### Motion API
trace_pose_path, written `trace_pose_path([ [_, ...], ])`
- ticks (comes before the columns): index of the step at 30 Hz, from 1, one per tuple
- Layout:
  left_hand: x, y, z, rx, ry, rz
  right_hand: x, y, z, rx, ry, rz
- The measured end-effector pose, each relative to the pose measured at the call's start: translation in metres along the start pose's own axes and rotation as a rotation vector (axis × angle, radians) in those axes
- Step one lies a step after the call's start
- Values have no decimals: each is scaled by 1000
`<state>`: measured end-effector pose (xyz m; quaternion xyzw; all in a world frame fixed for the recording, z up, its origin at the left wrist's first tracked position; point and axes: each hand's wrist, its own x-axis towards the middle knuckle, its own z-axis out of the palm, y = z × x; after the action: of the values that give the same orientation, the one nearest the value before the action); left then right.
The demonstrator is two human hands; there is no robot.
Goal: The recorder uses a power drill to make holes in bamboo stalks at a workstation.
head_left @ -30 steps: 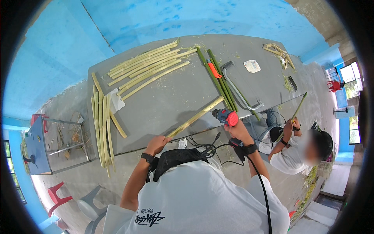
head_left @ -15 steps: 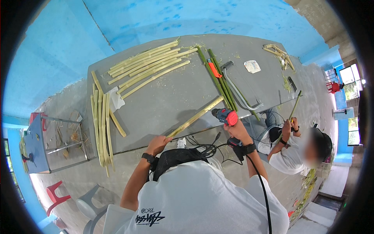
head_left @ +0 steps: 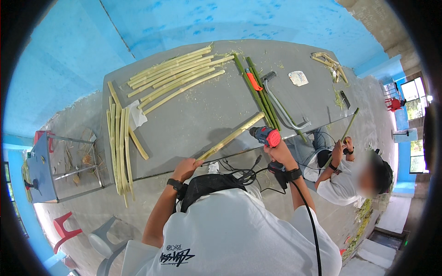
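Head view: left hand [head_left: 185, 169] clamps fingers on bamboo pole [head_left: 231, 137]; right hand [head_left: 282, 155] clamps fingers around drill [head_left: 268, 136], near pole's far end.

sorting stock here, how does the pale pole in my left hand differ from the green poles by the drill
The pale pole is yellowish; the green poles are dark green. The left hand grips the pale pole's near end, while the green poles lie unheld. The pale pole slants up to the right, the green poles down to the right. All are long and slender.
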<state>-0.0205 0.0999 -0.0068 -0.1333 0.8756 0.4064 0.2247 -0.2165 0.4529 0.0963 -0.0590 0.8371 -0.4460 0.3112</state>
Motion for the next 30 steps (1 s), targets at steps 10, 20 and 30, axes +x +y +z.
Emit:
trace_pose_path([
  [10, -2, 2, -1, -10, 9, 29, -1, -3, 0, 12, -4, 23],
  [20, -2, 8, -6, 83, 33, 0, 3, -8, -4, 147, -61, 96],
  [30, -3, 6, -5, 81, 45, 27, 3, -11, -3, 106, -28, 89],
])
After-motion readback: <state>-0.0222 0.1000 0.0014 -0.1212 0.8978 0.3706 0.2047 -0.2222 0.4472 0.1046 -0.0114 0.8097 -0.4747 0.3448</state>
